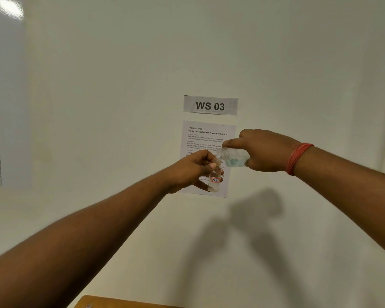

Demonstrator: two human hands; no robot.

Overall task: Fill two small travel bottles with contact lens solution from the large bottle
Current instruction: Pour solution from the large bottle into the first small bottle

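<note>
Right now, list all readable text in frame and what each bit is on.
"WS 03": grey sign on the wall.
"TASK ID 3724": top line of the instruction sheet below it.
"Contact Lens Solution Travel Bottle Refill": the sheet's title.
"7B": red-bordered label on the small bottle the left hand holds.
Sheet's body text: too small to read.
Large bottle in the right hand: no text visible.

Open air surrounds both raised arms; the wall stands behind them.

A pale wall carries a "WS 03" sign above a printed task sheet; a wooden tabletop corner shows at bottom edge
</note>
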